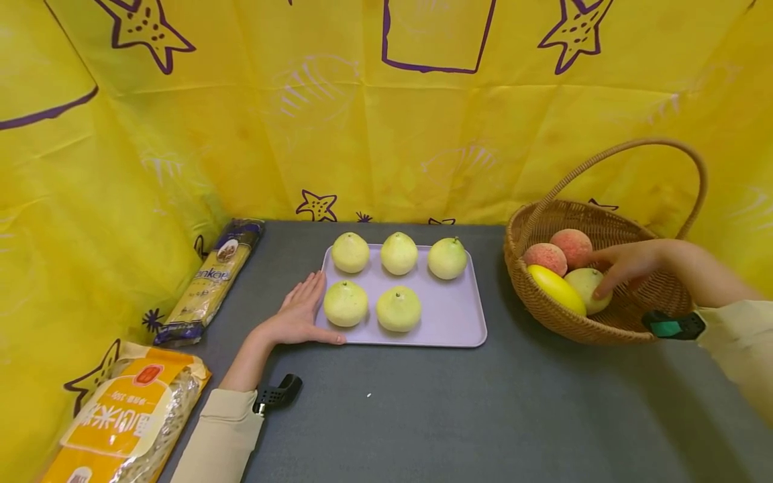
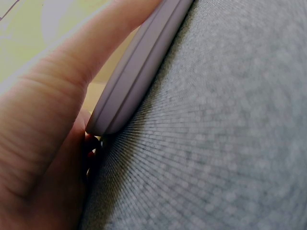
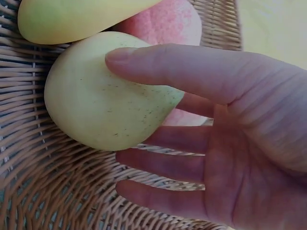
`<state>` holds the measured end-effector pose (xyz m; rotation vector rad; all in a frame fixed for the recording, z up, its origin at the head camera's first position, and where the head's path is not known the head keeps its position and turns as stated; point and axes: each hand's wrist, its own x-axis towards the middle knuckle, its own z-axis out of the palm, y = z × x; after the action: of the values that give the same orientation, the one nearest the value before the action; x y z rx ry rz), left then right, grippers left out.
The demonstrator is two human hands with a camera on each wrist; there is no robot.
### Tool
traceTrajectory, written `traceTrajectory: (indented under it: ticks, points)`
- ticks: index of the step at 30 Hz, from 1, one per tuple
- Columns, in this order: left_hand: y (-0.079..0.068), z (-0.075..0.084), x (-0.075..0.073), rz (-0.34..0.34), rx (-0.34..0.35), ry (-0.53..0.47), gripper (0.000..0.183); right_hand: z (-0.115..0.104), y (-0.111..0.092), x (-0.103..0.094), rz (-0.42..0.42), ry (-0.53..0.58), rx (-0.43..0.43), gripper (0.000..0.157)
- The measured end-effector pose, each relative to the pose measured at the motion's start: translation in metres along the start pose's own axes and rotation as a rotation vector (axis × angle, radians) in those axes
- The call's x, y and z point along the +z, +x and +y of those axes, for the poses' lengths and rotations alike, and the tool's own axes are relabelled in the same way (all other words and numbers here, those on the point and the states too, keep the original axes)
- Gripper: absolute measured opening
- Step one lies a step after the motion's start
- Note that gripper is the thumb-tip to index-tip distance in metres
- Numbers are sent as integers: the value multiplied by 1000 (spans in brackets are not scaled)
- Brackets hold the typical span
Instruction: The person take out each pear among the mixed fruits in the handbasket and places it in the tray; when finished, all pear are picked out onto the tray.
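Observation:
On the dark table lies a lilac tray [image 1: 447,312] with several pale green pomelos [image 1: 398,308] in two rows. My left hand [image 1: 298,312] rests against the tray's left side, its fingers straight along that edge and the thumb at the front rim. In the left wrist view the thumb lies along the tray's rim [image 2: 129,81]. Inside the wicker basket [image 1: 580,329] at the right, my right hand [image 1: 631,261] holds another pomelo [image 3: 110,100], thumb on its upper side and fingers partly hidden behind it. Two peaches [image 1: 570,248] and a yellow mango [image 1: 557,290] lie beside that pomelo.
The basket's tall handle [image 1: 658,142] arches over its opening, beside the right forearm. At the left lie a bag of noodles [image 1: 211,282] and an orange-and-clear food packet [image 1: 133,416]. A yellow patterned cloth [image 1: 362,134] hangs behind the table.

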<state>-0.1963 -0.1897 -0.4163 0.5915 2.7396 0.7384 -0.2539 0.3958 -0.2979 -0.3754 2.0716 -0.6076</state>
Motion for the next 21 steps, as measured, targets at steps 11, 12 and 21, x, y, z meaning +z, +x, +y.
traceTrajectory:
  ticks: [11, 12, 21]
  points:
    - [-2, 0, -1, 4, -2, 6, 136, 9, 6, -3, -38, 8, -71, 73]
    - [-2, 0, -1, 5, -2, 6, 136, 9, 6, -3, -30, -10, -78, 72]
    - [-2, 2, -1, 8, 1, 8, 136, 11, 2, 0, 36, -146, -146, 57]
